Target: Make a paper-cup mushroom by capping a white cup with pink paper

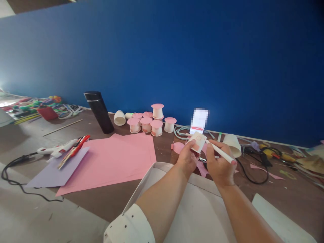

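Our left hand [188,158] closes on the cup [198,141] just in front of the phone [199,118], our right hand [219,166] pinches the pen [221,152], and we should press softly for neat lines.

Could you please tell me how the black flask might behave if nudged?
The black flask might tip if pushed near its top, since it stands tall on a narrow base. Once down, its rounded body would probably roll.
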Motion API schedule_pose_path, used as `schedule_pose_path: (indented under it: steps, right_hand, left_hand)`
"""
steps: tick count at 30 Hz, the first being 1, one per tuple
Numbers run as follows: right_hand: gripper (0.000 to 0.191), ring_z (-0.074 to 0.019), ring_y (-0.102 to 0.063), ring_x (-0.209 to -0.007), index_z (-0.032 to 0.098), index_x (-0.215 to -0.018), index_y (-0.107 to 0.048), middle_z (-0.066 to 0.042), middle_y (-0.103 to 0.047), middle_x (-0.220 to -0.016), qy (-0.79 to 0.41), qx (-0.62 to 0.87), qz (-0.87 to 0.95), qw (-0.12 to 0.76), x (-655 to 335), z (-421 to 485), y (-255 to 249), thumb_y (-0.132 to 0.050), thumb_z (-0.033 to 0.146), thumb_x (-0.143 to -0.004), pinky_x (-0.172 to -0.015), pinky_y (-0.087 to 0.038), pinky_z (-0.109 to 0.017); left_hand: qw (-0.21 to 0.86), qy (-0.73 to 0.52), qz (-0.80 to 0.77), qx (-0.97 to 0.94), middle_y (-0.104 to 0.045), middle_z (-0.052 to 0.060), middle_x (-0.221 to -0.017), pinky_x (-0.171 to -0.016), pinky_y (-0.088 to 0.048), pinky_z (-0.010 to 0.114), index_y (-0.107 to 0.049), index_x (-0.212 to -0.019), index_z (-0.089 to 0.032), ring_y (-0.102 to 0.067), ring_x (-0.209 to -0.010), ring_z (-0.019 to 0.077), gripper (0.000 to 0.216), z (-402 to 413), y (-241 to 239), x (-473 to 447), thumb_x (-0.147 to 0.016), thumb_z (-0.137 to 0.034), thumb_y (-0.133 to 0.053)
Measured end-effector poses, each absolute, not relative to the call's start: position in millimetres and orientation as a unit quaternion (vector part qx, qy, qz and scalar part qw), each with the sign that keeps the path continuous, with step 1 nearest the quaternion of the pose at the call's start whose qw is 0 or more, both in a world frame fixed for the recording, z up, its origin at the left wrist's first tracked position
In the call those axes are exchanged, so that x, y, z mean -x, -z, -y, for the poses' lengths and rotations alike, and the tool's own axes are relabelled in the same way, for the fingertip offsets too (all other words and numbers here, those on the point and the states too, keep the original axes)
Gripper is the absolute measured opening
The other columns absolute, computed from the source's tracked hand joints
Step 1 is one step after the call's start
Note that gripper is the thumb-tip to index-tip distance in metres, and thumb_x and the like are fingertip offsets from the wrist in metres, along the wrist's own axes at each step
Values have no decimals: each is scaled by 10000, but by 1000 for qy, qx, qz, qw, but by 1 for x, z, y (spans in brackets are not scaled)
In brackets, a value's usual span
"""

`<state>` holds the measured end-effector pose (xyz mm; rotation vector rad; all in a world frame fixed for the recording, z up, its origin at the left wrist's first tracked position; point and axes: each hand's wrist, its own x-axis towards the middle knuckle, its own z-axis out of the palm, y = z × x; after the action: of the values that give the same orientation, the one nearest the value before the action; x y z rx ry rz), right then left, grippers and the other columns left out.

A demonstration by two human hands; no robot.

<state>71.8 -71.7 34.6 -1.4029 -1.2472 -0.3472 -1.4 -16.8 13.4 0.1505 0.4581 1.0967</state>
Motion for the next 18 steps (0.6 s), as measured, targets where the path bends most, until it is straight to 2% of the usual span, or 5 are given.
schedule_pose_path:
  steps: [6, 18]
  right_hand:
    - [201, -192, -650, -707, 141, -931, -683, -105, -711, -843, 149, 584, 546, 582, -73, 70, -34, -589, 302, -855, -670, -541, -327]
    - [176, -210, -670, -769, 151, -902, -690, -101, -717, -851, 159, 590, 558, 561, -70, 71, -33, -592, 288, -851, -702, -551, -333]
  left_hand:
    - [826, -517, -210, -77, -703, 40, -972, -673, -452, 218, -664, -964, -185, -643, -832, 138, 232, 17, -12, 1, -735, -210, -695]
    - [831, -508, -205, -93, -713, 59, -957, -762, -479, 273, -645, -1018, -188, -664, -902, 196, 320, 18, -13, 2, -709, -243, -707]
